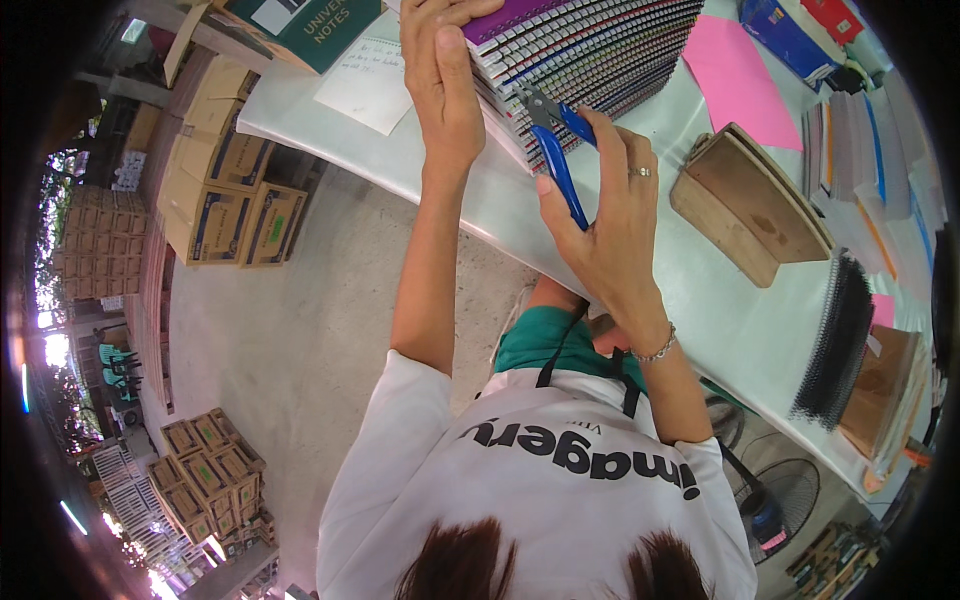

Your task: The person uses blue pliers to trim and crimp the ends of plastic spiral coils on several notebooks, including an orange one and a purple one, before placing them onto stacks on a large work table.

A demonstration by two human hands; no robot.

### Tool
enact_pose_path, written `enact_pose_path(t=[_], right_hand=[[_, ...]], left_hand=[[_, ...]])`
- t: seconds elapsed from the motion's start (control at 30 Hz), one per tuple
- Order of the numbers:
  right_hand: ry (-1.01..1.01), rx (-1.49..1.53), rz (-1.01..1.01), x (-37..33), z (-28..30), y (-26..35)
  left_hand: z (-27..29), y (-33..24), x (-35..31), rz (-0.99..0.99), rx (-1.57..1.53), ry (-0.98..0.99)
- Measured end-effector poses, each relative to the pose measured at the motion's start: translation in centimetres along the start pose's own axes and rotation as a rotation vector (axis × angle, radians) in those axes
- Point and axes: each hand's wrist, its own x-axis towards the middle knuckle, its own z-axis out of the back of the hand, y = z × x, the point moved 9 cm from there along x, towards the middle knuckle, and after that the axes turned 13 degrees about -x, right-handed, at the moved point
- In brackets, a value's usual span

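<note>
A stack of spiral-bound notebooks [600,75] with a purple cover on top lies at the table's far edge, its coil bindings facing me. My left hand [445,95] is closed on the stack's left end, thumb along the near side; part of its grip is cut off by the upper edge. In my right hand [615,205] is a pair of wire cutters [562,175] with blue handles, its fingers and thumb around them. The metal jaws point up and left, at the coil ends near the stack's left corner. Whether they touch a coil I cannot tell.
Right of my right hand stands an angled wooden block [755,205] on the white table [690,270]. Beyond are pink paper [745,85], black plastic coils [838,345] and stacked bound papers [865,150]. A handwritten sheet [370,88] lies left. Cardboard boxes [225,190] and a fan [785,500] stand off the table.
</note>
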Motion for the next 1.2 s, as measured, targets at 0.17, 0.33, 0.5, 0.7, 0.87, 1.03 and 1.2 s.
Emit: enact_pose_path(t=[0.17,0.33,0.5,0.7,0.87,1.03,1.2], right_hand=[[-0.009,-0.059,0.029,0.5,0.0,0.8],[0.150,0.200,-0.097,0.1,-1.1,-0.4],[0.329,0.595,-0.270,-0.4,-2.4,-1.5],[0.009,0.001,-0.031,-0.5,-0.3,-0.7],[-0.023,0.012,0.000,-0.4,-1.0,-0.9],[0.793,1.000,-0.601,-2.8,-6.4,-1.7],[0.256,0.477,-0.223,-1.1,-3.3,-2.2]], left_hand=[[0.0,0.0,0.0,-0.010,0.003,0.001],[-0.1,-0.1,-0.1,0.001,0.020,0.001],[0.1,-0.1,0.0,-0.015,0.026,0.013],[0.0,-0.1,-0.1,-0.007,0.027,0.011],[-0.2,-0.1,0.1,-0.013,0.020,0.017],[0.2,0.0,-0.1,-0.019,0.043,0.020],[-0.2,0.1,0.2,-0.019,0.043,0.027]])
